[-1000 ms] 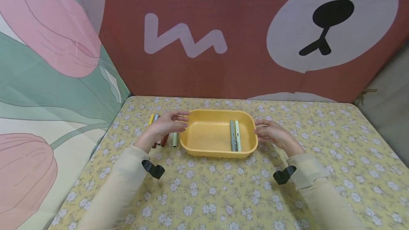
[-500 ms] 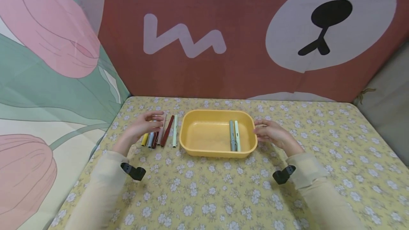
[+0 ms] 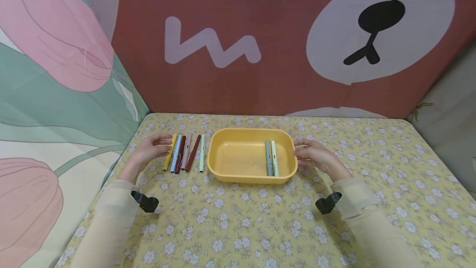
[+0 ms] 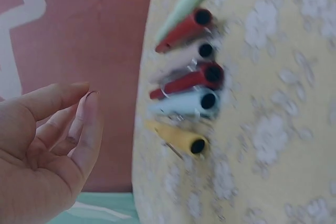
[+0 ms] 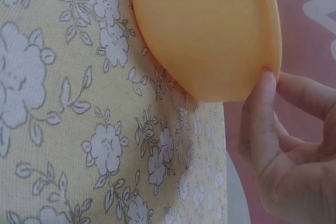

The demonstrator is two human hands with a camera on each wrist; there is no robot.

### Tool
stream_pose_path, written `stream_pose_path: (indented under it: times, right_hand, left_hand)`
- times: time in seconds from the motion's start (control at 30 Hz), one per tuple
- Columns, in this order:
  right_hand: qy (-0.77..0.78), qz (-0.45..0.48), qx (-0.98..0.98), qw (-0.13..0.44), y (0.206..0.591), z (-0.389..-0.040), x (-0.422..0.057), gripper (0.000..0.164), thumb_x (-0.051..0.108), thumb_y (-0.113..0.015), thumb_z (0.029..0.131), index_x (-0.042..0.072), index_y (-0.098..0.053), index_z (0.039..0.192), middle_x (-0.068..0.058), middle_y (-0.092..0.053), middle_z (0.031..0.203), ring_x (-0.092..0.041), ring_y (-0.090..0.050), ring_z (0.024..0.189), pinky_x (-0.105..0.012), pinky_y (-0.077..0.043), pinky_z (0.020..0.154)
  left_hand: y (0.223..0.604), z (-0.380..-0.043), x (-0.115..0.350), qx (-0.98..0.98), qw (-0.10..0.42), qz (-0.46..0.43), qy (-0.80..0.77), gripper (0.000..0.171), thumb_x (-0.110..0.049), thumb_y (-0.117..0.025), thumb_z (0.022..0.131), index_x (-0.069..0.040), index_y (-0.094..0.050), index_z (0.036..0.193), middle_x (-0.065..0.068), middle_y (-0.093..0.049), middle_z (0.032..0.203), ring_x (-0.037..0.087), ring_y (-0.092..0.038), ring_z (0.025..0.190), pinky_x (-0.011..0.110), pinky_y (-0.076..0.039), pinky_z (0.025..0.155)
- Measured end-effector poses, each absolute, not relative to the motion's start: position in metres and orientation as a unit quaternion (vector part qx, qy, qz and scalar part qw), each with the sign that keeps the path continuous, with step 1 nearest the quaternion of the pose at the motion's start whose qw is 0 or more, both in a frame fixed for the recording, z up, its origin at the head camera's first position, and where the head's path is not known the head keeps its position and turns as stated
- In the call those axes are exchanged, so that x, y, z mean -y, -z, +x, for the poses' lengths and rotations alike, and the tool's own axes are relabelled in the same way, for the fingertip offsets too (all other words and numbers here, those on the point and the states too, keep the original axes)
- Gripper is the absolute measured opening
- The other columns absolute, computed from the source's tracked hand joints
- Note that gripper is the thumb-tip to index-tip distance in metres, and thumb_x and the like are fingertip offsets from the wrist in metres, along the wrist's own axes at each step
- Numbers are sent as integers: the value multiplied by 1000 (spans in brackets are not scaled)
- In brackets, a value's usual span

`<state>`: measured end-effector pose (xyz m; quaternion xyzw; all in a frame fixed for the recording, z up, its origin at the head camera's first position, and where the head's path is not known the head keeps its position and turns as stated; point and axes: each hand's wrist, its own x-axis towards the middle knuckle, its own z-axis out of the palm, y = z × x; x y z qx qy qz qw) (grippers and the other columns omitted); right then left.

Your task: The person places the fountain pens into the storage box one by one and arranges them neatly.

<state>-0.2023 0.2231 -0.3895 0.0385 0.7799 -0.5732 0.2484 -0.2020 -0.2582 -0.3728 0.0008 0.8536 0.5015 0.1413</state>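
My left hand [image 3: 148,150] hovers just left of the yellow pen [image 3: 170,152], fingers loosely bent. In the left wrist view that hand [image 4: 47,150] holds nothing, thumb and fingertips close together. Beside the yellow pen lie a light blue pen [image 3: 176,153], a dark red pen [image 3: 180,152], a pale mauve pen [image 3: 186,151], another dark red pen [image 3: 193,153] and a mint green pen [image 3: 202,153]. My right hand [image 3: 316,155] pinches the right rim of the yellow tray [image 3: 234,178]. Inside the tray are a grey-green pen [image 3: 268,156] and a pale mint pen [image 3: 274,158].
A yellow flowered cloth [image 3: 230,218] covers the table. Behind it stands a reddish-brown backdrop [image 3: 223,90] with a cartoon face, and a flower-printed panel [image 3: 74,106] rises on the left.
My left hand has drawn away from the tray's left end, passing left over the pen row and uncovering it. My right hand stays at the tray's right rim.
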Motion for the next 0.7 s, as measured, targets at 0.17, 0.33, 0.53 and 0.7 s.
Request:
stream_pose_path:
  times: [0.17,0.33,0.53,0.7]
  right_hand:
    - [573,42,-781,246,388,-204,-222,55,13,-53,96,-3,-30,143,4,-61,90,-5,-61,78,-19,-58,75]
    - [573,41,-781,246,389,-203,-221,54,12,-53,96,-3,-30,142,2,-62,94,-6,-62,81,-20,-58,76]
    - [578,40,-777,245,391,-202,-222,53,13,-53,96,-3,-31,142,2,-62,93,-6,-61,81,-20,-58,75]
    - [579,41,-777,245,391,-202,-222,55,14,-54,96,-3,-30,143,2,-62,93,-6,-62,81,-19,-58,74]
  left_hand:
    - [382,-205,266,-859,139,-18,-493,51,-11,-48,100,6,-31,145,31,-39,142,34,-52,121,36,-54,97]
    - [391,-205,273,-864,143,-33,-481,51,-9,-50,99,7,-33,143,32,-41,140,18,-60,107,32,-56,92]
    - [401,-204,277,-862,150,-51,-482,50,-11,-53,97,8,-36,141,30,-48,132,-1,-60,87,24,-58,81]
    - [403,-202,276,-861,149,-60,-482,50,-9,-53,97,11,-36,140,31,-49,131,0,-61,86,27,-59,83]
